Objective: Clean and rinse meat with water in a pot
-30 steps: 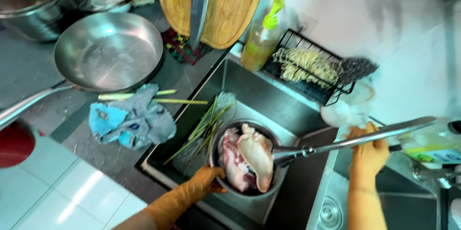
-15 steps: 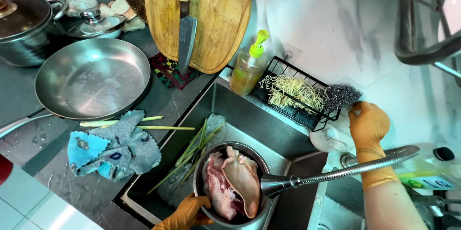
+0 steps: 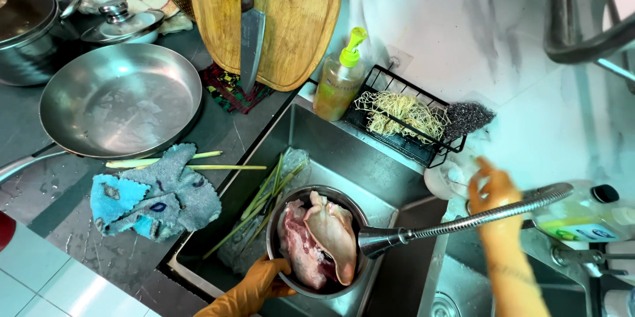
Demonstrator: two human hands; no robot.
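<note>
Meat washing is the step: left hand (image 3: 254, 287) fingers grip the round steel bowl (image 3: 319, 241) of raw pink meat in the sink (image 3: 344, 151). Right hand (image 3: 493, 191) looks blurred, fingers spread near the tap hose (image 3: 463, 219). Water seems needed next.

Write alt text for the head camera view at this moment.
A gloved left hand grips the rim of a metal bowl of raw meat in a sink, under a spray faucet head. The right hand reaches behind its hose. A frying pan and cloth lie on the counter.
</note>
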